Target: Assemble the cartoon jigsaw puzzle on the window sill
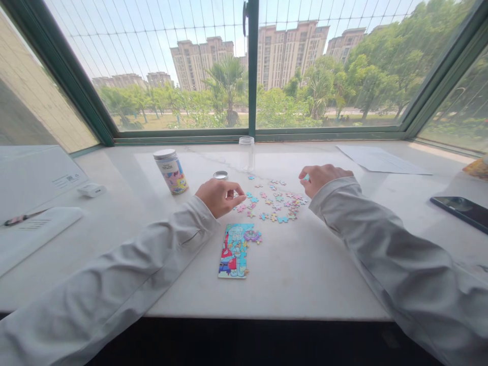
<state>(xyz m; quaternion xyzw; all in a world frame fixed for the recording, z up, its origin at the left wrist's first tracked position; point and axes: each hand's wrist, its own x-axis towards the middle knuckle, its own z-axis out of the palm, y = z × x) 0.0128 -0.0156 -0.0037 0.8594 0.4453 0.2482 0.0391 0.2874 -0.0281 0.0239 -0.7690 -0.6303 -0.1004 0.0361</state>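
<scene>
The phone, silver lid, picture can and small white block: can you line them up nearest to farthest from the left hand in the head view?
1. Silver lid, just beyond the left hand.
2. Picture can, left of the hand.
3. Small white block, farther left.
4. Phone, far right, past the right hand.

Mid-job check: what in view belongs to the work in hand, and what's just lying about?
Belongs:
- partly joined puzzle
- loose puzzle pieces
- probably the printed canister, clear jar and round lid

Lying about, it seems:
- phone
- paper
- small white block
- pen-like item
</scene>
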